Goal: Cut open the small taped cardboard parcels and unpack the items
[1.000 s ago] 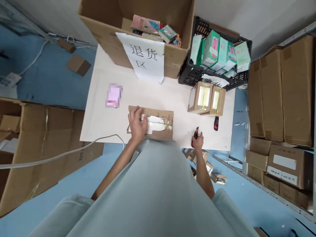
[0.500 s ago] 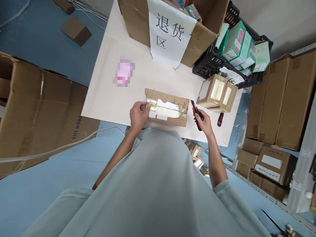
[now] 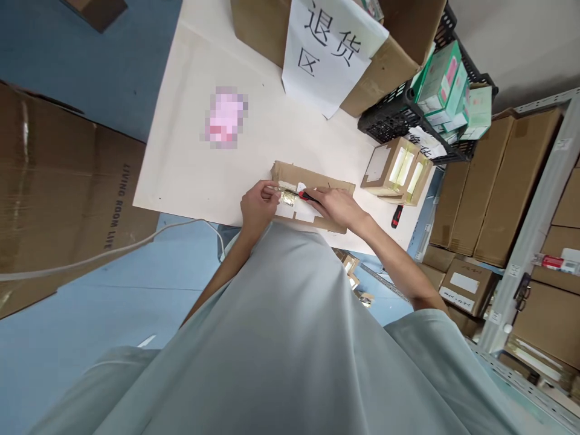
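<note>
A flat, taped cardboard parcel [image 3: 338, 182] with white labels lies at the near edge of the white table [image 3: 190, 157]. My left hand [image 3: 257, 205] is closed on the parcel's left end, fingers gripping its edge. My right hand [image 3: 335, 205] lies over the middle of the parcel, wrapped round a red-and-black box cutter [image 3: 304, 195]. The cutter's tip rests on the tape seam near my left fingers.
A big open carton [image 3: 385, 54] with a white paper sign [image 3: 330, 48] stands at the back. A black crate [image 3: 399, 118] of green boxes, two small cartons [image 3: 396, 169] and another red-handled tool [image 3: 397, 215] sit right. Stacked cartons [image 3: 493, 187] fill shelving right; a large carton [image 3: 58, 181] stands left.
My right hand lifted the cutter from the table's right part and brought it leftward onto the parcel's tape seam. My left hand slid from the top to the left end. The view tilted.
</note>
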{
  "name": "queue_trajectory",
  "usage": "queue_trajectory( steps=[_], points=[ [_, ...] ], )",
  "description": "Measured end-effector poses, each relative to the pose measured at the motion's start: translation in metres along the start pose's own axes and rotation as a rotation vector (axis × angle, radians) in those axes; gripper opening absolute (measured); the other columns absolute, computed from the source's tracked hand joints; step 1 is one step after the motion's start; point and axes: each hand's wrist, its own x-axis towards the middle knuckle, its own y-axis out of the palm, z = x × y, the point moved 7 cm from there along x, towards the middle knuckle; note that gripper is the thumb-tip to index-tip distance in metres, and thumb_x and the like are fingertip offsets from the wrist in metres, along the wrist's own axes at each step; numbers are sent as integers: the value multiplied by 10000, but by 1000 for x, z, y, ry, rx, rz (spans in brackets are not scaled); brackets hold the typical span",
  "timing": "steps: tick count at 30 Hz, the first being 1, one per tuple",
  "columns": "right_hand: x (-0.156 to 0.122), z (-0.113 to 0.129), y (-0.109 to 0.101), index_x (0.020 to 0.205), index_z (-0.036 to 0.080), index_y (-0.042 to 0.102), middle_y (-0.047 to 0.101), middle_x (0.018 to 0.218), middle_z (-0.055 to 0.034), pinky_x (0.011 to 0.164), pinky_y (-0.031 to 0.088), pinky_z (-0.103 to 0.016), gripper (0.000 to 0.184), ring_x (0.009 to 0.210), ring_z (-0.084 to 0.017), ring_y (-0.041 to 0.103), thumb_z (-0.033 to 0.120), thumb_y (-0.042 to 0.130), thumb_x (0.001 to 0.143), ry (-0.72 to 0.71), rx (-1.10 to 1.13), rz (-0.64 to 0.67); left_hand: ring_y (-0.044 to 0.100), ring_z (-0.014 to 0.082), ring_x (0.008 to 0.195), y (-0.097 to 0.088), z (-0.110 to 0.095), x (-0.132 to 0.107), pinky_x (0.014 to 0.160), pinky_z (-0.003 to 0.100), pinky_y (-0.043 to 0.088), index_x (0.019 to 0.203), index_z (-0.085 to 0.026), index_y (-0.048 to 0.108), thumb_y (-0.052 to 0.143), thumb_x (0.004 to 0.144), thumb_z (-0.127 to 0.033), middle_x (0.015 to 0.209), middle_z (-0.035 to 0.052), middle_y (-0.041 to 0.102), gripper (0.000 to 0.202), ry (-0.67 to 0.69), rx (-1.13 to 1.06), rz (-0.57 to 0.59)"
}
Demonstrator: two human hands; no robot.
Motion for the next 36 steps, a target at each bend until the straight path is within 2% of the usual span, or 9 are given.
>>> queue_trajectory(
  steps=[4, 8, 15, 18, 23, 30, 36],
  points=[
    [11, 10, -6, 1574, 208, 664, 800, 1366, -149, 831, 430, -333, 487, 1185, -298, 763, 418, 340, 1278, -33, -50, 52, 822, 221, 861, 0, 5, 3, 925, 329, 631, 1107, -261, 814, 733, 889, -226, 913, -13, 847, 236, -17, -22, 5],
    [17, 16, -6, 1626, 208, 608, 792, 1365, -167, 874, 477, -351, 482, 1164, -314, 779, 399, 345, 1270, -29, -126, 94, 814, 227, 878, 0, 10, 5, 911, 333, 627, 1108, -260, 835, 737, 867, -224, 929, -6, 851, 262, -19, -31, -1],
    [19, 31, -5, 1641, 126, 543, 771, 1385, -252, 928, 581, -401, 491, 1187, -330, 803, 124, 369, 1182, 34, -279, 138, 795, 233, 850, 3, 15, 7, 918, 352, 626, 1093, -261, 844, 738, 836, -241, 859, -10, 819, 278, -19, -63, -18],
    [14, 35, -6, 1621, 85, 551, 781, 1355, -271, 921, 595, -404, 508, 1187, -333, 808, 64, 381, 1142, 50, -311, 129, 797, 244, 862, 2, 13, 6, 943, 368, 625, 1070, -254, 848, 731, 826, -242, 842, 1, 811, 271, -12, -68, -47],
    [3, 31, -5, 1567, 66, 592, 782, 1352, -282, 919, 607, -404, 484, 1175, -335, 818, 31, 394, 1127, 23, -315, 108, 786, 240, 812, 1, 11, 4, 878, 363, 609, 1066, -239, 862, 706, 814, -248, 832, 12, 797, 297, -20, -81, -64],
    [11, 21, -1, 1699, 74, 458, 760, 1411, -284, 960, 601, -426, 570, 1235, -353, 801, 37, 405, 1133, -37, -245, 60, 716, 219, 762, 1, 14, 8, 760, 328, 579, 1052, -215, 852, 753, 776, -270, 784, 19, 735, 299, -50, -147, -51],
    [15, 26, -3, 1592, 69, 562, 774, 1377, -282, 947, 586, -413, 490, 1199, -343, 804, 32, 416, 1126, -81, -243, 78, 690, 218, 752, 3, 14, 8, 689, 307, 548, 1055, -190, 848, 769, 723, -301, 776, 31, 718, 359, -81, -224, -28]
  ],
)
